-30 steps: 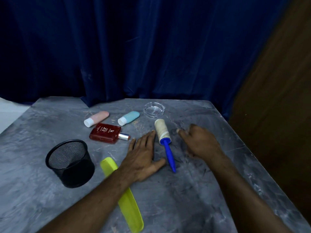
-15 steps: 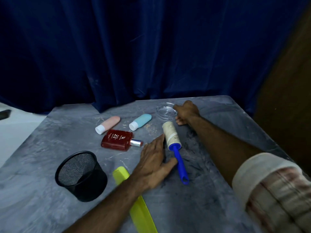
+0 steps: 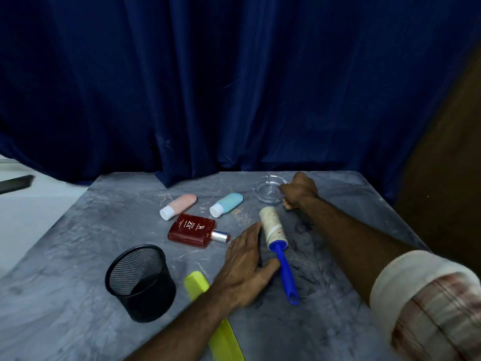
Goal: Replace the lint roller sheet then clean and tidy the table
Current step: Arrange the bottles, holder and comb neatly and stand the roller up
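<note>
While the lint roller [image 3: 271,227] lay flat near the middle of the grey surface [image 3: 78,256], its soiled sheet uppermost and its blue handle toward the person, both hands were recorded as occupied elsewhere.

Left hand [image 3: 244,264]: laid flat, fingers spread, palm down just beside the roller, thumb touching or nearly touching the handle; nothing held. Judged to be steadying the roller or bracing the body during the far reach.

Right hand [image 3: 299,190]: stretched to the far edge, fingers curled at the rim of a clear glass dish [image 3: 268,190]; whether the dish was actually gripped could not be told. Judged to be a move to clear it aside.

Also entered: pink tube [image 3: 178,205] and blue tube [image 3: 226,204], lying on their sides; red perfume bottle [image 3: 192,230], flat; black mesh cup [image 3: 140,281], upright, likely meant for waste; yellow comb [image 3: 221,332], partly under the left forearm. Dark hair strands [image 3: 312,259] were scattered beside the roller. Sheet not yet replaced.
</note>
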